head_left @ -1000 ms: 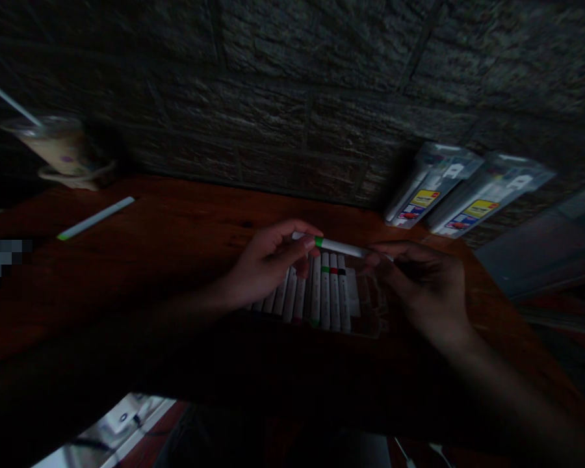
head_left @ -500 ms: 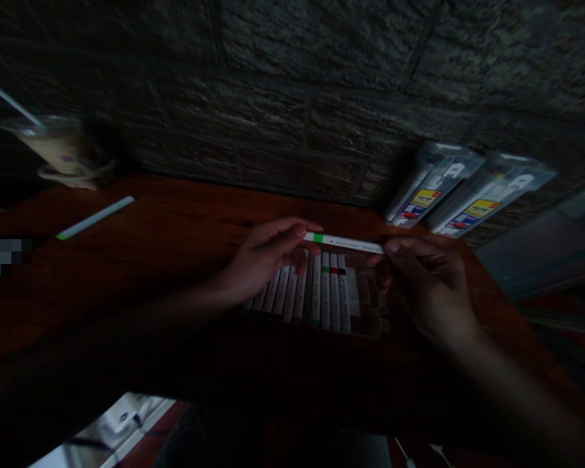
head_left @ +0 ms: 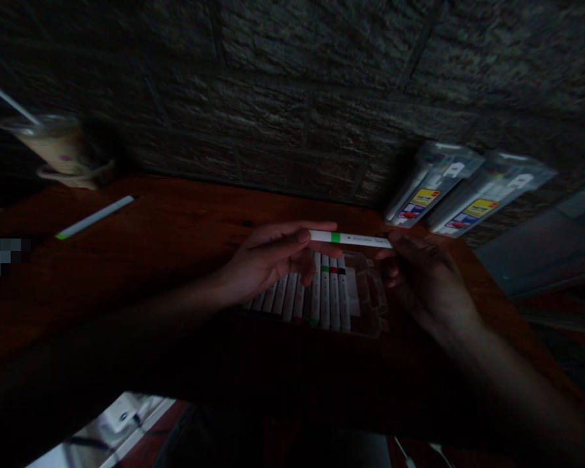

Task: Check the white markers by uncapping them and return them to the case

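Observation:
A white marker (head_left: 358,239) with a green band lies level between my two hands. My left hand (head_left: 270,257) pinches its banded end between thumb and fingers. At the other end, the thumb and fingers of my right hand (head_left: 426,273) are closed on the barrel. Below the hands sits a clear plastic case (head_left: 370,325) with a row of white markers (head_left: 325,299) in it, some banded green, red and black. My left hand hides the upper left part of that row.
Two clear marker cases (head_left: 431,185) (head_left: 487,198) stand against the stone wall at the back right. Another white marker (head_left: 95,218) with a green tip lies on the wooden table (head_left: 185,208) at left. Behind it is a drink cup (head_left: 53,146) with a straw.
The held marker has shifted slightly right and turned so its printing shows. My right hand has changed its grip on the barrel and turned; my left hand has moved a little right.

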